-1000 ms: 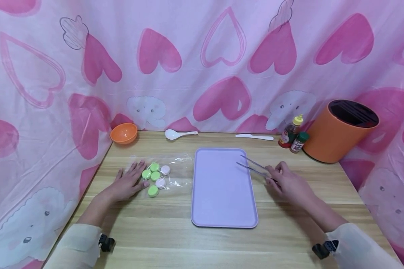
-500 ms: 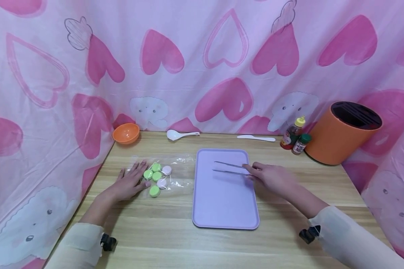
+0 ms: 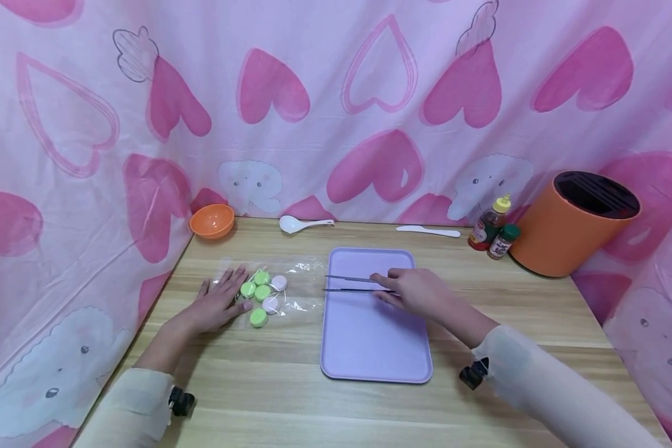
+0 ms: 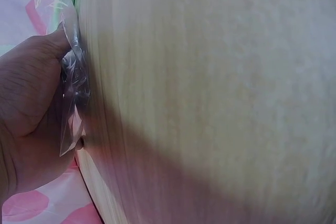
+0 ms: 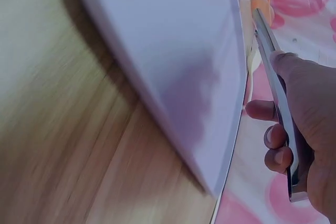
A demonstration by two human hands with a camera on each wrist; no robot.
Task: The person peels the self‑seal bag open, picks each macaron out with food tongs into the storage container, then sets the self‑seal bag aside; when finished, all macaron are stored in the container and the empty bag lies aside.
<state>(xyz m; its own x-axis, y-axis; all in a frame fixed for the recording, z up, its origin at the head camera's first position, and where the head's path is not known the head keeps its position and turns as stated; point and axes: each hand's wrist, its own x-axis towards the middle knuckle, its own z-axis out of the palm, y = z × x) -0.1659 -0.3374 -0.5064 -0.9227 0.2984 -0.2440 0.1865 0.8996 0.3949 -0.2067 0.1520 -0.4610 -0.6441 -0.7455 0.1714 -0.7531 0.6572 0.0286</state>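
My left hand (image 3: 215, 305) rests with fingers spread on the left end of a clear plastic bag (image 3: 305, 283). Several green and pale lilac macarons (image 3: 262, 292) lie by its fingertips, with thin white strings across them. In the left wrist view the bag's edge (image 4: 77, 77) stands up beside the thumb. Metal tongs (image 5: 275, 82) are gripped in my right hand (image 3: 420, 292), fingers curled round the arms. The tongs' two arms stand apart, pointing left over the lilac tray (image 3: 375, 348), their tips near its left rim with nothing between them.
Along the back of the wooden table stand an orange bowl (image 3: 213, 221), a white spoon (image 3: 299, 224) and a white knife (image 3: 428, 231). At the back right are a yellow-capped bottle (image 3: 488, 225), a green-capped jar (image 3: 503, 242) and an orange knife block (image 3: 565, 230). Heart-patterned curtains enclose the table.
My right hand has carried the tongs leftward, from the tray's right side to above it, with the tips reaching its left rim. The left hand stays on the bag.
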